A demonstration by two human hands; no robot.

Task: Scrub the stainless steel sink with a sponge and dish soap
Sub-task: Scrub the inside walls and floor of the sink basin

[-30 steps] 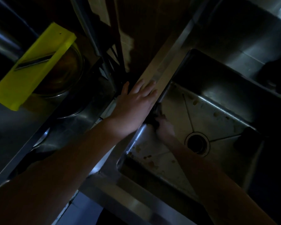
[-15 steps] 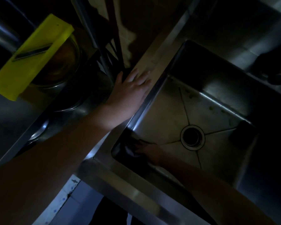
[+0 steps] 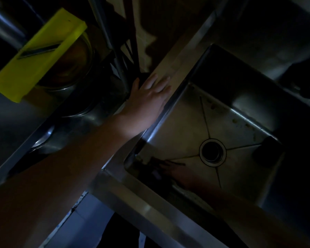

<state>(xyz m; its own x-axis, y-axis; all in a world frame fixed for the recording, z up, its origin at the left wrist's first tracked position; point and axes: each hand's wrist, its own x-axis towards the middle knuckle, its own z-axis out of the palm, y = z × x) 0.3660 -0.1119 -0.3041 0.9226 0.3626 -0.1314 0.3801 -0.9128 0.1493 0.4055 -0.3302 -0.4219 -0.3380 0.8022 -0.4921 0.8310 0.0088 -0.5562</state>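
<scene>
Scrubbing has carried my right hand (image 3: 170,169) from the left wall of the sink (image 3: 186,111), where it was a second ago, back into the near-left corner of the basin, and there it has hardly shifted in the last half second. It is deep in shadow; a dark lump that I take for the sponge (image 3: 150,162) sits under or just ahead of the fingers, touching the floor of the basin by the near wall. I cannot tell for sure that the fingers are closed round it, the light being too poor, though the hand's posture suggests it is pressing something down.

Left of that, my left hand (image 3: 147,102) lies flat and open on the sink's left rim, gripping nothing, only bracing me. It sits on the same stretch of rim as before; the apparent drift is my head moving.

Farther in, the drain (image 3: 212,152) sits mid-floor, well apart from the working hand. Brown spots (image 3: 234,120) show along the far edge of the floor, which I judge to be untouched by the sponge so far. So the left wall and near corner are covered, while the far side and right are left to do. I see no suds, nor any soap bottle.

Far left, a yellow board (image 3: 38,54) lies across a bowl (image 3: 75,68), clear of the work.
</scene>
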